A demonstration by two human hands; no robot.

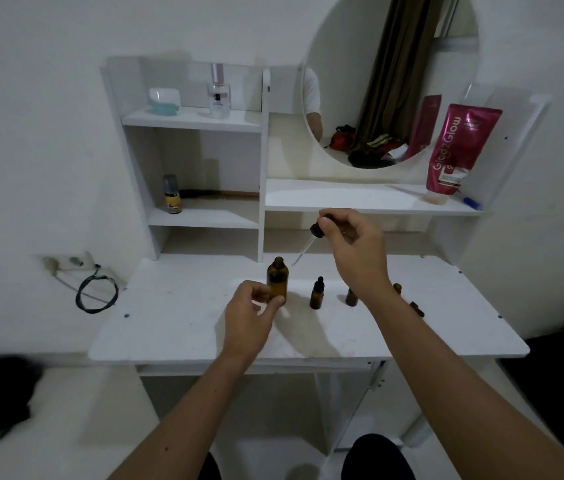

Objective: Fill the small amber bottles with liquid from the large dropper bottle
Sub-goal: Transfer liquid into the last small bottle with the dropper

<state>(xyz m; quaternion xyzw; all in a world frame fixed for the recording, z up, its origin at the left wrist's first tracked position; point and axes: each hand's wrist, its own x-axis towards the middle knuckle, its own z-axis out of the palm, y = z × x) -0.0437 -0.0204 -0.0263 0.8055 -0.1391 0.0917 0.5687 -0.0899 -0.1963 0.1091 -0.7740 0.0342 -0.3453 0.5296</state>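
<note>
Large dropper bottle: we see the large amber bottle (277, 280) upright on the white worktop (183, 327), round-shouldered brown glass, its neck uncapped.
Left grip: our left hand (249, 317) curls thumb and fingers round the lower part of that bottle.
Right grip: our right hand (353, 244) pinches the black rubber bulb of the dropper (311, 239), held above the worktop; its thin clear pipette slants down-left, the tip just right of the bottle's neck.
Small bottles: a small capped amber bottle (316, 294) stands right of the large one; further right, an open small bottle (351, 297), partly hidden by our forearm.
Worktop: smooth, matte white board with rounded corners.
</note>
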